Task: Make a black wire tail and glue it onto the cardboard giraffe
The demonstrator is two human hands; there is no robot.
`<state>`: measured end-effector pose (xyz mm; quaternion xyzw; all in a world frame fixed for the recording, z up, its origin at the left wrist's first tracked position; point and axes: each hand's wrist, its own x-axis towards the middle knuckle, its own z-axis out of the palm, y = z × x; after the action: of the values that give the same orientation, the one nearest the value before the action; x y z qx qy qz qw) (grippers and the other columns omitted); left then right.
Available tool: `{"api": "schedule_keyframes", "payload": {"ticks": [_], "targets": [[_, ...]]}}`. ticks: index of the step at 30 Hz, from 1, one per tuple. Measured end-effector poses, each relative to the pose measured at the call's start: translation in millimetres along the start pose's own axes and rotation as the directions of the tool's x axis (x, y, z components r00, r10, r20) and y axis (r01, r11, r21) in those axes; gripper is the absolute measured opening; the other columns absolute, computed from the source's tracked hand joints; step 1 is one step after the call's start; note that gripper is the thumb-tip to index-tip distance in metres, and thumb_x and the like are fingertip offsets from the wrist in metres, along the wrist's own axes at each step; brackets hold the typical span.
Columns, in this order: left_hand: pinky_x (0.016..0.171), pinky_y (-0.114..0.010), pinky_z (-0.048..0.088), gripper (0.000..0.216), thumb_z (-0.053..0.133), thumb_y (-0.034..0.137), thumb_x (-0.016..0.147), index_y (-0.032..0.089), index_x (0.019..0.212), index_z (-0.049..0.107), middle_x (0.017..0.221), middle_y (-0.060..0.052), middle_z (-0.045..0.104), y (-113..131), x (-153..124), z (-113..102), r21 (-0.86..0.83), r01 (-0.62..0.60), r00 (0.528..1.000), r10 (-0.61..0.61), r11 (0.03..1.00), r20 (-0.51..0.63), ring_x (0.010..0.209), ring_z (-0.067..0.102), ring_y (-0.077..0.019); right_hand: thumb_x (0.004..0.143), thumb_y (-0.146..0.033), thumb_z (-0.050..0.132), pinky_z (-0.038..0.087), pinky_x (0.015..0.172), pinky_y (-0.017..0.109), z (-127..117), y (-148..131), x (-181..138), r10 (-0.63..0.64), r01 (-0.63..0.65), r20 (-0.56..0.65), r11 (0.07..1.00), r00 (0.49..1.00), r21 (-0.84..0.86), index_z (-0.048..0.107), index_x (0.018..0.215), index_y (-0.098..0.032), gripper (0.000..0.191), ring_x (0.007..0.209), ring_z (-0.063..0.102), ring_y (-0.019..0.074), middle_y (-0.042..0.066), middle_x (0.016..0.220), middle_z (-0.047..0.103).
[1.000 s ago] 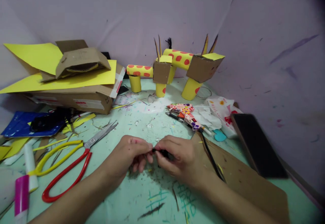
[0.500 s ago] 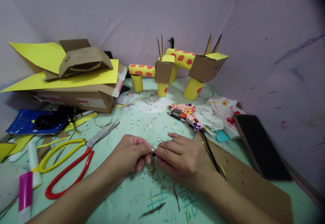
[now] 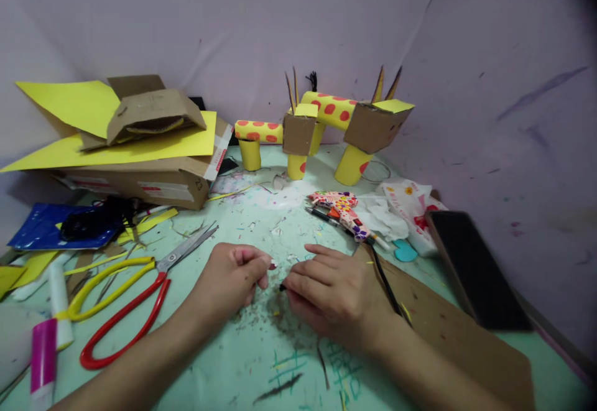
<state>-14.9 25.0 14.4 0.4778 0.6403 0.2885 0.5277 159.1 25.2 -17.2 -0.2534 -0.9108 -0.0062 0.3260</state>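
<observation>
Landmark: the scissors. Just right of them I see the left hand curled, thumb against forefinger; whether that pinch holds anything, I cannot tell. Farther right of the scissors, the right hand, back up, fingertips closed on a small black piece, mostly hidden, its tip poking out toward the scissors side. Beyond and right of the scissors: flowered glue gun, smaller spotted figure, larger spotted figure. Beyond, to their left: blue packet.
</observation>
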Motion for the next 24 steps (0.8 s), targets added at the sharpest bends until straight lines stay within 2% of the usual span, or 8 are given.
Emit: {"api": "schedule_keyframes", "payload": {"ticks": [3,6,11,17,20,24], "targets": [[0.038,-0.021,0.023,0.031,0.053,0.035,0.068,0.017,0.043,0.051,0.029,0.005,0.037,-4,-1,1,0.02,-0.018,1.0,0.018,1.0,0.013,0.032,0.031,-0.0067,0.083,-0.016,0.056,0.05,0.088,0.034,-3,0,2,-0.011,0.012,-0.091,1.0,0.996,0.003,0.064,0.083,-0.017,0.008,0.074,0.067,0.0133,0.003,0.089,0.074],[0.037,-0.021,0.022,0.028,0.054,0.033,0.065,0.018,0.042,0.049,0.031,0.005,0.038,-4,-2,2,0.039,-0.011,1.0,0.01,0.999,0.027,0.032,0.031,-0.0065,0.081,-0.015,0.057,0.046,0.095,0.038,2,1,2,-0.038,0.04,-0.098,0.999,0.994,0.011,0.063,0.08,-0.019,0.007,0.081,0.066,0.0145,0.003,0.102,0.072],[0.037,-0.021,0.021,0.027,0.054,0.035,0.063,0.018,0.042,0.049,0.03,0.005,0.039,-1,-2,2,-0.035,0.001,0.999,0.0,0.999,0.038,0.031,0.032,-0.0064,0.08,-0.011,0.057,0.038,0.103,0.042,7,1,3,-0.038,0.041,-0.084,0.999,0.996,0.03,0.063,0.074,-0.018,0.011,0.077,0.062,0.0135,0.002,0.091,0.072],[0.036,-0.021,0.016,0.029,0.054,0.036,0.063,0.019,0.041,0.047,0.028,0.006,0.035,-5,-3,6,-0.043,0.019,0.995,-0.014,0.999,0.102,0.03,0.027,-0.0054,0.079,-0.014,0.058,0.029,0.109,0.044,8,-2,3,-0.025,0.024,0.028,1.0,0.999,0.018,0.063,0.069,-0.021,0.014,0.077,0.057,0.0139,-0.001,0.083,0.067],[0.037,-0.021,0.018,0.029,0.055,0.033,0.063,0.019,0.041,0.045,0.03,0.006,0.036,-6,-4,8,-0.011,-0.025,0.996,0.026,1.0,0.08,0.033,0.028,-0.0055,0.076,-0.016,0.061,0.026,0.11,0.045,12,-2,2,-0.027,0.028,0.099,1.0,0.995,-0.002,0.063,0.066,-0.022,0.012,0.074,0.053,0.0149,-0.002,0.073,0.061],[0.037,-0.021,0.021,0.024,0.055,0.031,0.065,0.018,0.045,0.048,0.032,0.006,0.039,-5,-2,3,0.02,-0.008,1.0,0.007,1.0,0.03,0.033,0.03,-0.0062,0.075,-0.015,0.059,0.026,0.11,0.048,13,-1,2,-0.029,0.033,0.151,0.999,0.988,-0.024,0.061,0.063,-0.021,0.014,0.072,0.049,0.0157,-0.002,0.067,0.056]]}}
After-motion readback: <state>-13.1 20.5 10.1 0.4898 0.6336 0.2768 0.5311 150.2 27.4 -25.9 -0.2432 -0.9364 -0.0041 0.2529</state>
